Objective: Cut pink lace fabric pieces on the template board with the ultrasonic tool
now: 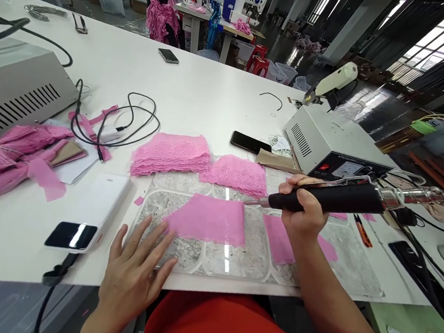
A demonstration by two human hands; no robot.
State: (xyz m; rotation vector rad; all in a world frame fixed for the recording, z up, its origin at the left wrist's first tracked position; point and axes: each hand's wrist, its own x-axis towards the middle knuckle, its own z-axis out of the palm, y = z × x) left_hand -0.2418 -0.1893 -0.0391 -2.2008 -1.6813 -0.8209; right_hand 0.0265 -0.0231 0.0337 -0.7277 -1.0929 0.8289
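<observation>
A flat pink fabric piece (211, 219) lies on a clear plastic sheet or tray (234, 264) with cloudy grey patches. My left hand (135, 270) is palm down with fingers spread, its fingertips at the fabric's left edge. My right hand (305, 208) is wrapped around a black corded hand tool (334, 199) with a thin metal tip. That tip is at the fabric's upper right corner; whether it touches cannot be seen. Behind lie a stack of pink lace-edged pieces (170, 153) and a smaller pile (236, 174). Another pink piece (278, 242) is partly hidden by my right forearm.
A vented grey box (17, 91) and pink straps (7, 159) are at left, near a white power bank (106, 197) and a looping black cable (155, 110). A phone (249, 142), a control box (336, 141) and an orange cutter (363, 232) are at right.
</observation>
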